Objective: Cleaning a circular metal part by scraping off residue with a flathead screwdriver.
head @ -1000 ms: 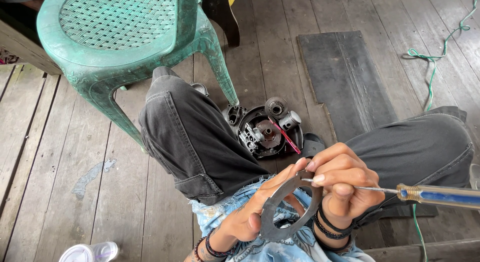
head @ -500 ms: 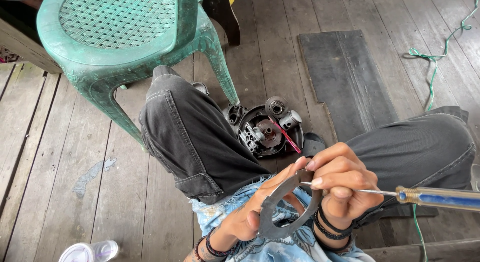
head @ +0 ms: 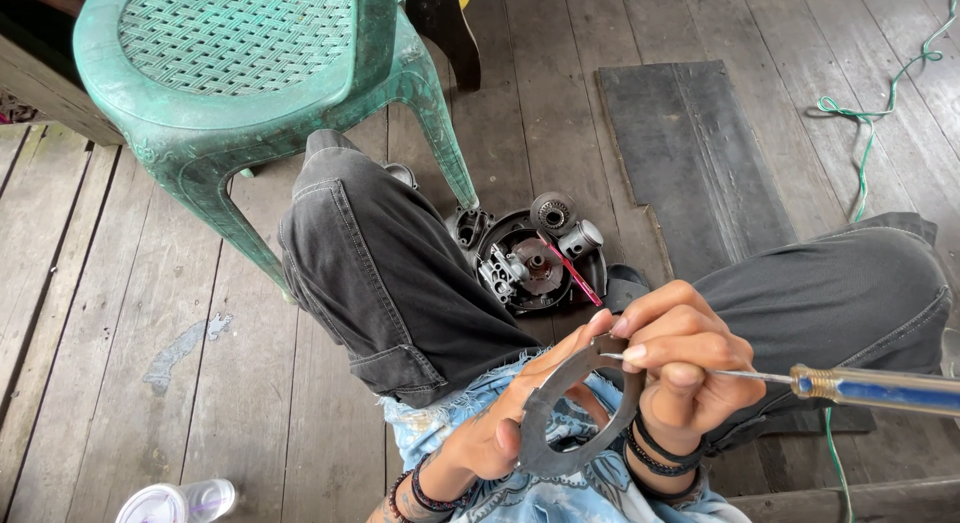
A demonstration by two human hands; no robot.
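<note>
The left hand point(head: 500, 433) grips a grey metal ring plate point(head: 572, 413) while the right hand point(head: 690, 368) pinches a blue-handled screwdriver point(head: 880, 391) shaft, its tip at the plate's upper edge, needing steady aim.

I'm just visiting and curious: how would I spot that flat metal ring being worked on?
Start at the green plastic chair, then come down past the bent knees in grey trousers. The metal ring is held in the left hand, with the right hand guiding a screwdriver to it. It is flat, grey and open-centred.
</note>
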